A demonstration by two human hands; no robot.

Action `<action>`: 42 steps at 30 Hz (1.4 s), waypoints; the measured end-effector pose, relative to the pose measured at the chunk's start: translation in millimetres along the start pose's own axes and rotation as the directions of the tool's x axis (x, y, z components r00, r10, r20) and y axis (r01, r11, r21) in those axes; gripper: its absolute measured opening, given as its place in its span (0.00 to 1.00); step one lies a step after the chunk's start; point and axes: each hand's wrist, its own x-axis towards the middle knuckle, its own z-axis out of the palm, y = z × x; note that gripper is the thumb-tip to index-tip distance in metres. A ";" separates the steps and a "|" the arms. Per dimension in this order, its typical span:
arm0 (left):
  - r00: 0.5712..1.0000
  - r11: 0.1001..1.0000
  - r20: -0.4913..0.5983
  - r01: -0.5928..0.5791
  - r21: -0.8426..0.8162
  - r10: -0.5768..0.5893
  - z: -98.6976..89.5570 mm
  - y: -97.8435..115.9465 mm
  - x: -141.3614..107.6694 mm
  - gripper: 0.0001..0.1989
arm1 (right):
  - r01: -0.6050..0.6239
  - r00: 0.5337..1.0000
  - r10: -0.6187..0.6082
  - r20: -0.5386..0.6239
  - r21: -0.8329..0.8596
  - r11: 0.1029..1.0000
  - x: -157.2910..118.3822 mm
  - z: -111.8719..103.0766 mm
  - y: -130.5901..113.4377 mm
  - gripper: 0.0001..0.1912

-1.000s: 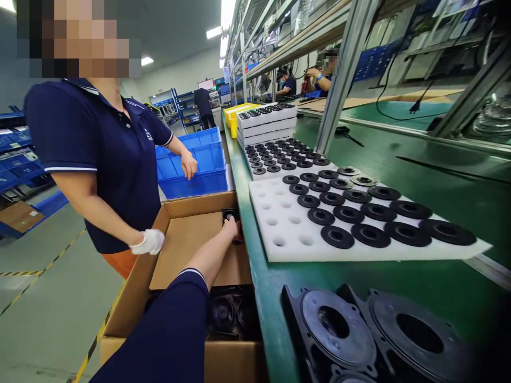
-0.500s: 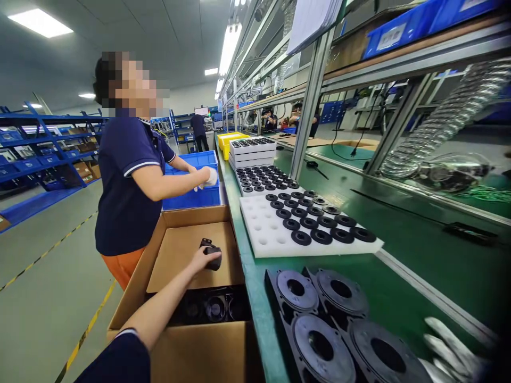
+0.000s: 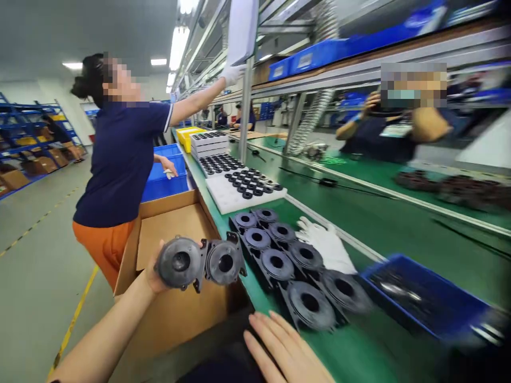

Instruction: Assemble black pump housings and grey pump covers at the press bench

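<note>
My left hand grips a dark grey plastic speaker frame with two round openings and screw tabs. It is held up over the open cardboard box, its right end near the bench edge. Low in the view, my right hand has its fingers stretched out, with nothing seen in it. Beyond that hand, several similar speaker frames lie in rows on the green bench. A white glove lies against their far side.
White foam trays with black rings stand farther along the bench. A blue bin with dark parts sits at right. At left a co-worker reaches toward papers on the post. Another person is across the bench.
The view has swung right. My left hand has brought the part closer and turned its two round openings toward me. My right hand has come into view. The co-worker's arm has risen to the papers.
</note>
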 end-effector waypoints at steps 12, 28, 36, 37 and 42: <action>0.622 0.674 0.274 0.719 0.172 -0.733 125.5 -102.4 31.7 0.30 | -0.233 0.939 0.251 0.235 -0.103 0.967 -25.6 -121.3 -49.6 0.23; 0.852 0.686 0.211 0.213 0.696 -0.479 151.4 -116.0 56.9 0.27 | -0.974 0.209 0.934 0.289 -0.020 0.224 -93.9 -113.5 -37.7 0.30; 0.796 -0.198 0.566 -0.602 0.773 -0.214 102.9 -126.9 94.7 0.51 | -0.909 -0.091 0.914 0.395 -0.407 0.086 -64.1 -81.2 25.3 0.29; 0.791 -0.271 0.576 -0.611 0.744 -0.206 100.0 -133.7 98.6 0.55 | -0.907 -0.096 0.914 0.395 -0.412 0.083 -60.4 -78.8 28.8 0.29; 0.769 -0.457 0.636 -0.590 0.666 -0.066 94.3 -166.8 104.0 0.50 | -0.917 -0.067 0.912 0.406 -0.385 0.104 -53.7 -73.2 33.1 0.32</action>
